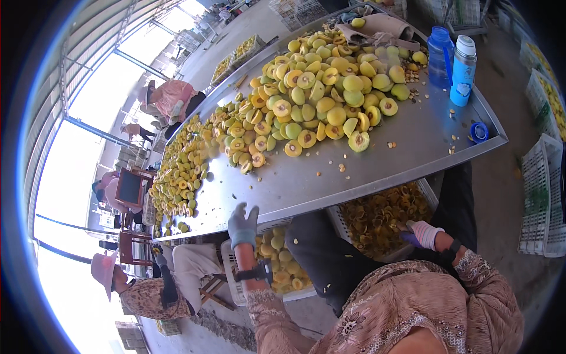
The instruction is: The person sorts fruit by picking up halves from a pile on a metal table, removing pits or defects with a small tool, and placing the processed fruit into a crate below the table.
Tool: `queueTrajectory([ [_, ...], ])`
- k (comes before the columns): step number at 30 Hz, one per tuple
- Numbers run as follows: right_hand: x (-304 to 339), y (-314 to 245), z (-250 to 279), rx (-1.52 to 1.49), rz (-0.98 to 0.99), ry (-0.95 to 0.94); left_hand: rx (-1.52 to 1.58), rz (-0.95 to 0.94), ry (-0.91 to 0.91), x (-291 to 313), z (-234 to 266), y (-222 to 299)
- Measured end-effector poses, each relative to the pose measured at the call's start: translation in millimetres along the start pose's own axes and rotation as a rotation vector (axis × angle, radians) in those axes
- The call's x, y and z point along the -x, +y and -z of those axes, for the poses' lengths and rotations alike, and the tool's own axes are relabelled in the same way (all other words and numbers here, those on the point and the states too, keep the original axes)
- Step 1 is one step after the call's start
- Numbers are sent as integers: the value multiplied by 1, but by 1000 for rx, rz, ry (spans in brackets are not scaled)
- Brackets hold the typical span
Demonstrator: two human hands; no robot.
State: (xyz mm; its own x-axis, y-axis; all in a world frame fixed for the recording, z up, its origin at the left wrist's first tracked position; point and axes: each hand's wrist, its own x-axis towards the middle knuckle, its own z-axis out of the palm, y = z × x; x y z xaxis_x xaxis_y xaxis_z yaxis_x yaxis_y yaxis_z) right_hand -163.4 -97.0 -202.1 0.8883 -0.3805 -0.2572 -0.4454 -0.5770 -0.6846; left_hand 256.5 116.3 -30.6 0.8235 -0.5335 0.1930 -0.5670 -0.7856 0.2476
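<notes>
A large heap of halved yellow-green stone fruit (300,112) covers much of the metal table (283,183), several of them with brown pits showing. My left hand (242,223), in a grey glove, is at the table's near edge with its fingers apart and nothing in them. Below it, a white crate (234,277) holds yellow-green fruit (283,259). My right hand (423,234), in a pale pink and purple glove, is curled above a second white crate (429,192) of brownish-yellow fruit pieces (383,218) under the table edge. What its fingers hold, if anything, is unclear.
A clear blue bottle (439,56) and a light-blue flask (464,71) stand at the table's right end, near a blue lid (479,132). A brown cloth (383,29) lies behind the heap. Crates (541,197) stand at right. A co-worker in a pink hat (105,271) sits at left.
</notes>
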Motion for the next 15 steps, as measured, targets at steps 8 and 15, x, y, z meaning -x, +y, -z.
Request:
queueTrajectory([
  [8,8,12,-9,-261,-31,182,-51,-111,-247,-143,-99,118],
  [15,7,1,-2,-315,-230,106,111,-26,-273,-128,-130,144],
])
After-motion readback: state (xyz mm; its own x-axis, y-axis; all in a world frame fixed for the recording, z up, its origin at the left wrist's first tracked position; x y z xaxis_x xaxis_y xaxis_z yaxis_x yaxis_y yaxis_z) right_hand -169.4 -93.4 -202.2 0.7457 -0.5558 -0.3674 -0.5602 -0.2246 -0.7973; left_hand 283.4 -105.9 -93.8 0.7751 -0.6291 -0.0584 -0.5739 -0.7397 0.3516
